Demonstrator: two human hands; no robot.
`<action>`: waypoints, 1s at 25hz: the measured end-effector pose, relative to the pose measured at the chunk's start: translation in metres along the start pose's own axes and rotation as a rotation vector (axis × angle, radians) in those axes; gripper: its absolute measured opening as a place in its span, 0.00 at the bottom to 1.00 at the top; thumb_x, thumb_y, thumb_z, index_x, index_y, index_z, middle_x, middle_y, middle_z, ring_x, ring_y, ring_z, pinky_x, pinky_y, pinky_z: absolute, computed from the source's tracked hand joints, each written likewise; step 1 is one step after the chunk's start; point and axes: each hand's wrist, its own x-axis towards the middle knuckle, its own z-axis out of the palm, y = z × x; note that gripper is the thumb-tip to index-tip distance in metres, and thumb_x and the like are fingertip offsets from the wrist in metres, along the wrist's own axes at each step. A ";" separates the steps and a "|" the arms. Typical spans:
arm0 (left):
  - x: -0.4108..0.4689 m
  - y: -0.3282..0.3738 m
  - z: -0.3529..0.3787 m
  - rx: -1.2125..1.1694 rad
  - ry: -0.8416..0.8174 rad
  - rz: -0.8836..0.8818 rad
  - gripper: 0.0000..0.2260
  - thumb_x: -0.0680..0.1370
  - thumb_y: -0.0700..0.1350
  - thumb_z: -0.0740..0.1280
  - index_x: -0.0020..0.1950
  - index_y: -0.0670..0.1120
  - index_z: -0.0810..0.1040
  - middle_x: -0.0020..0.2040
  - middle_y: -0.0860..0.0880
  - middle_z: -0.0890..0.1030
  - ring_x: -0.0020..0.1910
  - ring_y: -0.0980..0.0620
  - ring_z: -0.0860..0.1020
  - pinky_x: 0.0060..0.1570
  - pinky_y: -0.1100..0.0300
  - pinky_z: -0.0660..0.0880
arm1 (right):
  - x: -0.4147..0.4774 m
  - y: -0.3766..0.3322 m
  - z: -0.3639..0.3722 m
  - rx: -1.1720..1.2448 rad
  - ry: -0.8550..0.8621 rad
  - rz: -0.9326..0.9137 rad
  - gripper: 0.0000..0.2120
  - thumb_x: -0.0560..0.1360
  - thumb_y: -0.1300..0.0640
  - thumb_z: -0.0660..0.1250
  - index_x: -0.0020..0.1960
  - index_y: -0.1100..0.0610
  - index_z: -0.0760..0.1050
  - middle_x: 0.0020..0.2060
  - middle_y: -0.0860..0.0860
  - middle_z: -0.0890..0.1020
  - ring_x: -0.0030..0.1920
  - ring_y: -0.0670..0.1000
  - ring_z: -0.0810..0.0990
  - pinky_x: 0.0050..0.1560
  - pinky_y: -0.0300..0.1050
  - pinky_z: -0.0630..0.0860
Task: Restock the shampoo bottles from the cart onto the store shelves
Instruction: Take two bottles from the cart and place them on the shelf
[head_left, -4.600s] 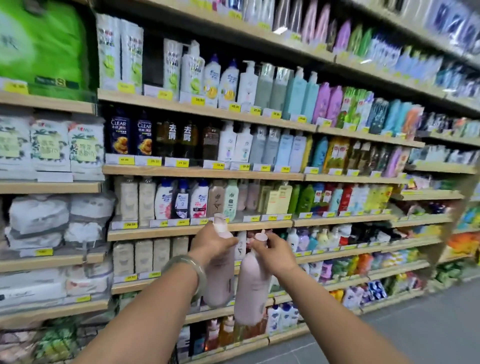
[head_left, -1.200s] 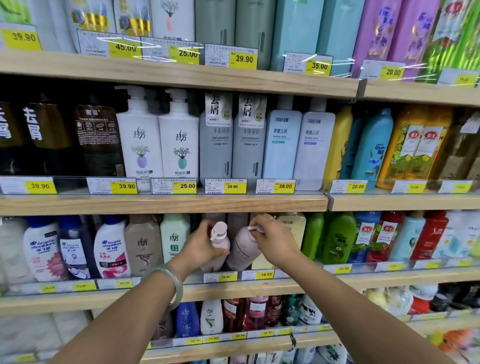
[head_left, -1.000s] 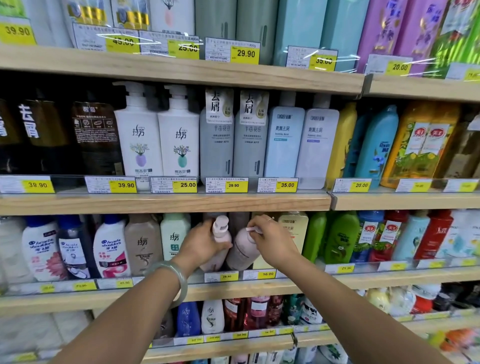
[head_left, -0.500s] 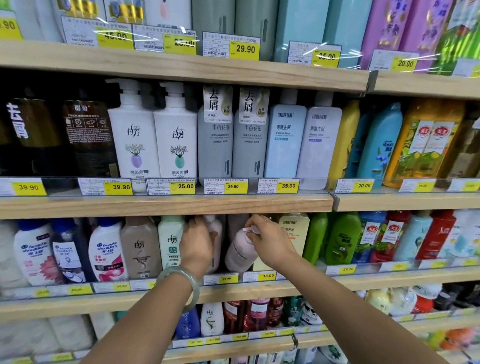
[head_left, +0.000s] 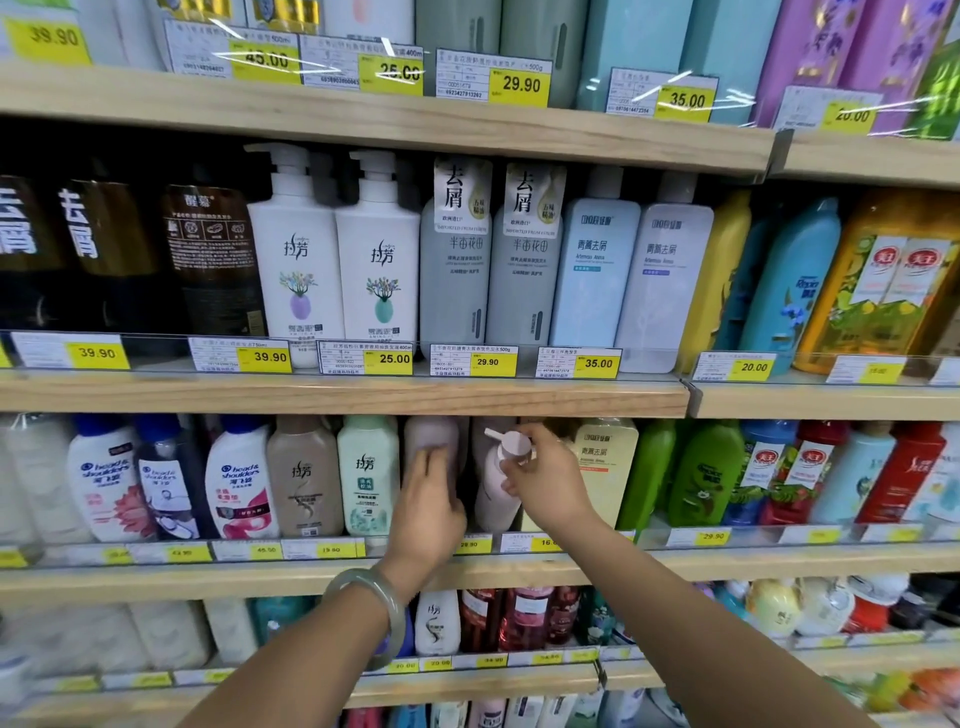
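Tilted pink bottle (head_left: 492, 501) is being held by pinch on pump (head_left: 513, 445) (right hand (head_left: 548, 483)), twin (head_left: 431, 436) pressed by flat left hand (head_left: 428, 506); a slip could topple it.

Price tags (head_left: 519, 83) on the top shelf (head_left: 363, 124), at twelve o'clock, read 39.90, 45.00, 25.00, 29.90, 35.00. Tags (head_left: 487, 361) on the middle shelf (head_left: 311, 395) read 39.90, 39.90, 25.00, 29.90, 35.00, 20.00. White pump bottles (head_left: 296, 249) at ten o'clock carry 拉芳. Grey bottles (head_left: 457, 270) at twelve carry 去屑 and 半亩花田. Pale blue bottles (head_left: 597, 280) at two carry 青蒿去屑. Bottles (head_left: 241, 478) at eight o'clock say head & shoulders.
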 end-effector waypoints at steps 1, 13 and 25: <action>-0.005 0.000 0.008 -0.047 -0.092 -0.027 0.25 0.71 0.36 0.65 0.68 0.45 0.69 0.64 0.47 0.71 0.62 0.46 0.73 0.60 0.55 0.71 | -0.001 0.000 0.004 0.045 0.031 0.025 0.10 0.73 0.63 0.69 0.53 0.57 0.74 0.50 0.58 0.80 0.43 0.59 0.82 0.45 0.54 0.80; 0.010 0.013 0.037 -0.434 -0.104 -0.321 0.14 0.74 0.43 0.70 0.59 0.46 0.75 0.52 0.52 0.80 0.52 0.51 0.78 0.46 0.66 0.76 | 0.006 0.005 0.016 0.158 0.020 0.159 0.16 0.70 0.66 0.69 0.55 0.54 0.74 0.55 0.54 0.79 0.54 0.56 0.78 0.56 0.49 0.75; 0.045 -0.010 0.041 -0.516 -0.123 -0.244 0.23 0.70 0.54 0.69 0.63 0.47 0.75 0.59 0.48 0.80 0.58 0.48 0.78 0.61 0.45 0.73 | 0.010 0.023 -0.003 -0.128 -0.096 0.052 0.27 0.72 0.72 0.57 0.69 0.59 0.69 0.65 0.56 0.74 0.59 0.58 0.78 0.57 0.41 0.72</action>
